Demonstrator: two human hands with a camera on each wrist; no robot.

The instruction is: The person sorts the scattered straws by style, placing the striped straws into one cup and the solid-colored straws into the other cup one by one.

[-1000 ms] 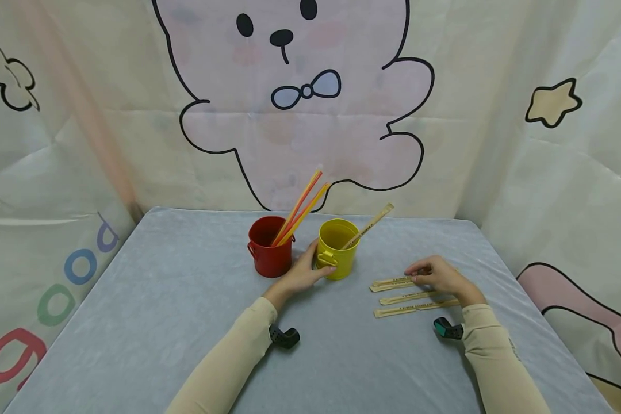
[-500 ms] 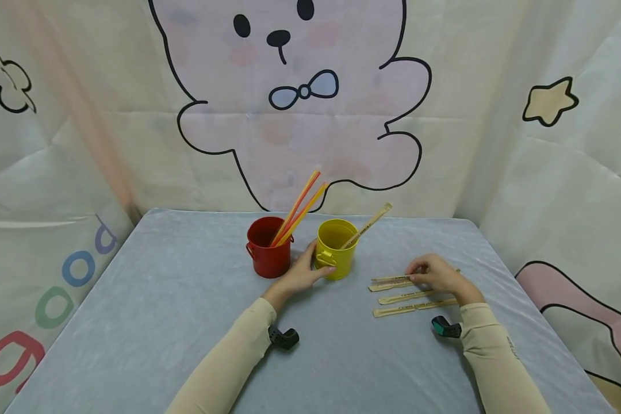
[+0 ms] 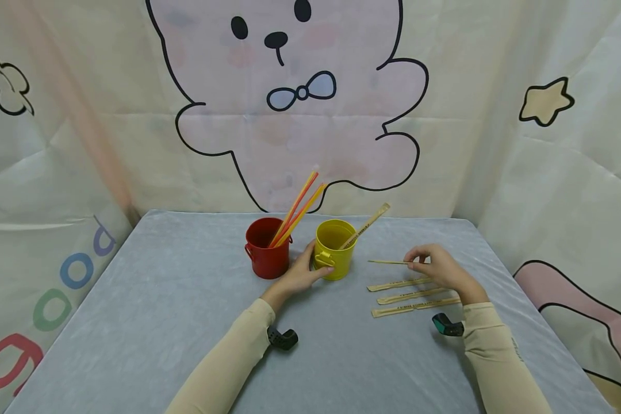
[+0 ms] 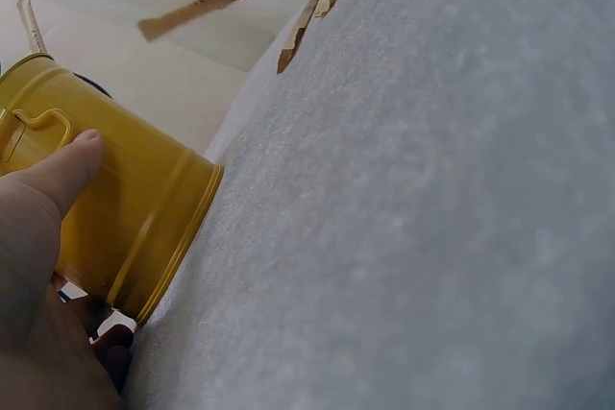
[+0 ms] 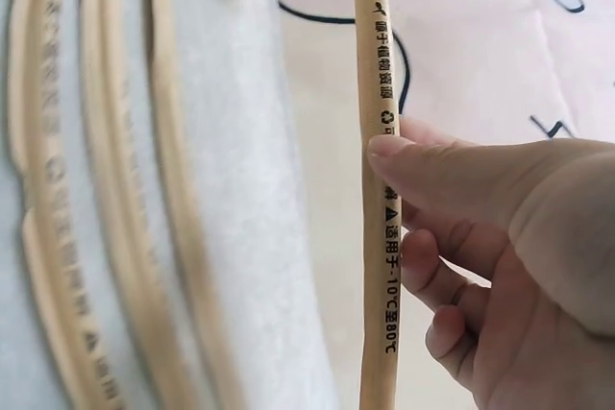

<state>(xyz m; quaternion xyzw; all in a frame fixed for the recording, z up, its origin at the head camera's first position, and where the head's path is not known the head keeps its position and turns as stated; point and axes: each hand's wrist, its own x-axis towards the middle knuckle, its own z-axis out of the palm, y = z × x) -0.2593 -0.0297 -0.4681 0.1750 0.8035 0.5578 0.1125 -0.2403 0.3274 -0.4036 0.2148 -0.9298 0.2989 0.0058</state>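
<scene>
My left hand (image 3: 299, 279) grips the side of a small yellow bucket (image 3: 344, 262), thumb across its front near the folded handle, fingers behind. One paper-wrapped straw (image 3: 374, 221) leans out of that bucket. In my right hand (image 3: 440, 269), another paper-wrapped straw (image 5: 378, 266) is pinched between thumb and fingers. It is held above the table, and dark printing shows along it in the right wrist view. Below the right hand, three more wrapped straws (image 3: 399, 297) lie roughly side by side on the cloth.
Left of the yellow bucket stands a red bucket (image 3: 269, 262) holding several orange and yellow sticks (image 3: 301, 215). A pale blue cloth (image 3: 186, 299) covers the table. Printed curtains (image 3: 300, 144) hang behind and at both sides. Each wrist wears a black device (image 3: 282, 338).
My right hand has picked up the farthest wrapped straw and raised it off the table. The left hand keeps its grip on the yellow bucket. The head view has shifted slightly.
</scene>
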